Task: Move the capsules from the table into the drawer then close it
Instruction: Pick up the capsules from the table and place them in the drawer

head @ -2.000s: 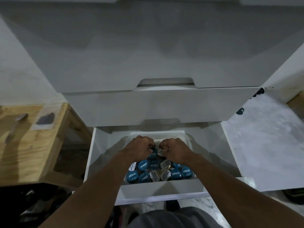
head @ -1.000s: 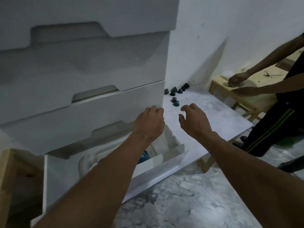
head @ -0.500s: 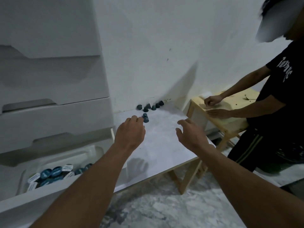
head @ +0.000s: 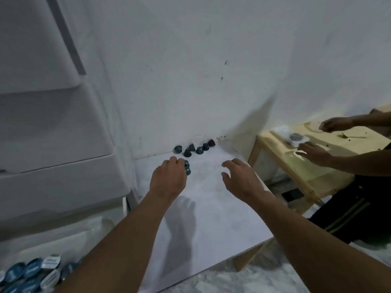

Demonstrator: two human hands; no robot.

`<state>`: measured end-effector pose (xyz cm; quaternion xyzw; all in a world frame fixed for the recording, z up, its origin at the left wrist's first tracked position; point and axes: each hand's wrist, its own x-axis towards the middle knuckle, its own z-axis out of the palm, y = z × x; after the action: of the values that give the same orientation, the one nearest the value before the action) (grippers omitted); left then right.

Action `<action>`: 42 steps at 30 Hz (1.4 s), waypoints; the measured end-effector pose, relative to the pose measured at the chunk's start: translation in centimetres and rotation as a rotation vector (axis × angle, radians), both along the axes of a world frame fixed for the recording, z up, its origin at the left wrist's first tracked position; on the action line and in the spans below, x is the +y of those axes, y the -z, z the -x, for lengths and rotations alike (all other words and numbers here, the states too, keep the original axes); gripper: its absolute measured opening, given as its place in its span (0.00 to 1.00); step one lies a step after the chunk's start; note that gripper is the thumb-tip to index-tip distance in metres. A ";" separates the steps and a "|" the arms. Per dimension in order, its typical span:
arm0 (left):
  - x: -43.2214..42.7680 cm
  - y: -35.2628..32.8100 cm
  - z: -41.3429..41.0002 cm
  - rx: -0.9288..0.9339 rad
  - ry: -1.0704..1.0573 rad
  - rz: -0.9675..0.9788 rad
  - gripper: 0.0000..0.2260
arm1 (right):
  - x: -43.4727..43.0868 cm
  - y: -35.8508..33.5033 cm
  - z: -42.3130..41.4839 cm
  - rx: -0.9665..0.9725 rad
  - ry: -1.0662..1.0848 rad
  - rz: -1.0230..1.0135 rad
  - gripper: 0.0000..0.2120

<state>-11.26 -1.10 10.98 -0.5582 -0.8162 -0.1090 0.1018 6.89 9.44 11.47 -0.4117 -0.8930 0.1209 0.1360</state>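
Several dark teal capsules [head: 193,148] lie on the white table [head: 211,208] against the wall, and two more capsules [head: 187,167] sit just in front of them. My left hand [head: 168,178] hovers over the table, its fingertips right beside those two capsules, holding nothing. My right hand [head: 241,178] is to the right, fingers spread and relaxed above the tabletop, empty. The open drawer [head: 29,271] at the bottom left holds several blue and white capsules.
A white drawer unit [head: 53,144] stands left of the table. To the right another person [head: 338,157] works with both hands at a low wooden table [head: 313,157]. The wall runs behind the capsules.
My hands left the drawer, where they had put down capsules, and swung right over the table. Both have moved closer to the capsules by the wall.
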 end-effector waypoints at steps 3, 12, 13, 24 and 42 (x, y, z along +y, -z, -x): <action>3.0 1.2 1.6 -0.047 -0.027 0.028 0.07 | 3.7 0.4 1.9 -0.028 -0.012 0.022 0.17; 7.3 5.5 4.4 -0.200 -0.205 0.146 0.07 | 11.3 4.1 9.7 -0.148 -0.262 0.154 0.17; 7.8 5.9 4.4 -0.222 -0.239 0.158 0.08 | 12.1 4.6 10.6 -0.160 -0.310 0.163 0.17; 13.6 10.1 2.6 -0.535 -0.570 0.252 0.16 | 19.1 9.6 17.2 -0.239 -0.682 0.296 0.17; 15.3 14.3 8.6 -0.655 -0.635 0.078 0.09 | 20.0 14.8 21.9 -0.285 -0.630 0.415 0.08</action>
<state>-19.83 14.16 -3.30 -0.2199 -0.9395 -0.2123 -0.1543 -15.03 29.48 -3.37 -0.1492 -0.9420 0.2760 -0.1189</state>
